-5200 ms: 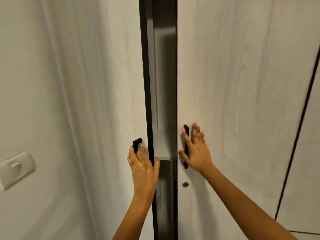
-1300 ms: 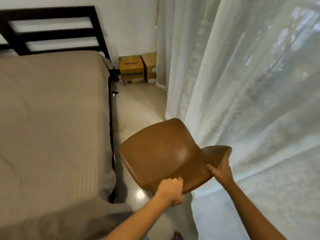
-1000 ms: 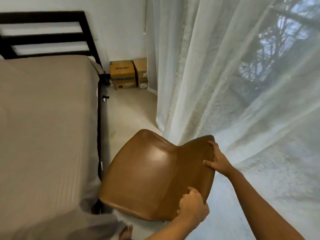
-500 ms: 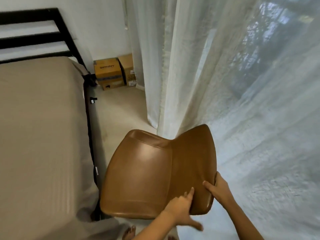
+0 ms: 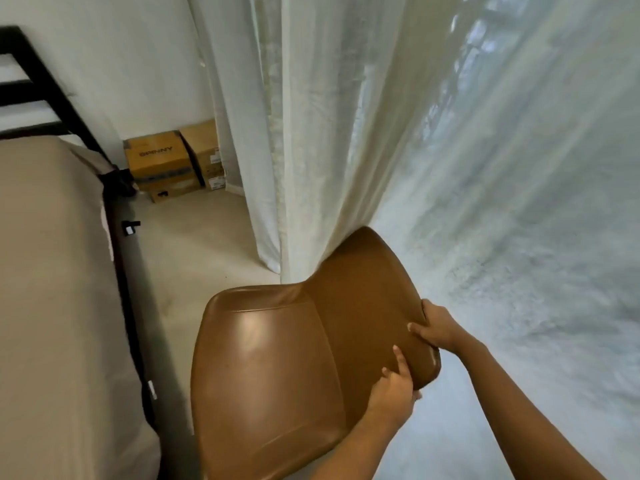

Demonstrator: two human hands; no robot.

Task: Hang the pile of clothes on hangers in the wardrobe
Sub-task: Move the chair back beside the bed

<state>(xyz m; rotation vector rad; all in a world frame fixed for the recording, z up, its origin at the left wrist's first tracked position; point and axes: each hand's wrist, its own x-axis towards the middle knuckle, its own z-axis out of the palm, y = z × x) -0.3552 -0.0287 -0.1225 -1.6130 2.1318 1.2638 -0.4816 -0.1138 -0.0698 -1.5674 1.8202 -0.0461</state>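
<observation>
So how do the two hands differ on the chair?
Left hand grips the chair back's rim nearer the person; right hand grips it farther along, next to the curtain. Left forearm overlaps the seat; right forearm is clear of it. Both pinch the same rim.

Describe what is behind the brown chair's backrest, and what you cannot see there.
The sheer white curtain hangs directly behind the brown chair, touching its backrest. The backrest covers the curtain's lower part there, so its hem and whatever lies beyond cannot be seen.
</observation>
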